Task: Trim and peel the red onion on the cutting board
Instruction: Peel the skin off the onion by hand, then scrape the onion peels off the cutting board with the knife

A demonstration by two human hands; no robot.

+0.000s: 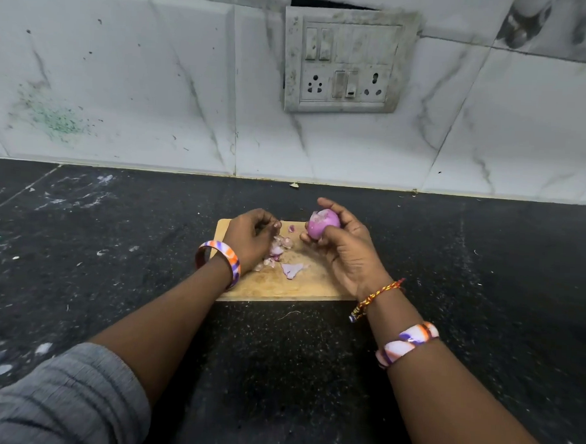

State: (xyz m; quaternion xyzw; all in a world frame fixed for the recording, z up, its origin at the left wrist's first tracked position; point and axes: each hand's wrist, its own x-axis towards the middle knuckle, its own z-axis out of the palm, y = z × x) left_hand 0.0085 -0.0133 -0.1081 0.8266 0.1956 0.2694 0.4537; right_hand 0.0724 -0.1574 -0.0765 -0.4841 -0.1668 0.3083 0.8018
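Right hand [342, 244] grips onion [322, 227]; underside hidden by fingers.

You have one red onion [323, 227] at frame centre, held above one wooden cutting board [282, 285]. Two hands show: the left hand [250, 240] and the right hand [346, 247]. You wear two striped bangles [220, 257], one per wrist, and one thread bracelet [375, 297]. One switchboard [345, 61] sits upper centre. The onion peel scraps [283, 255] are too jumbled to count.
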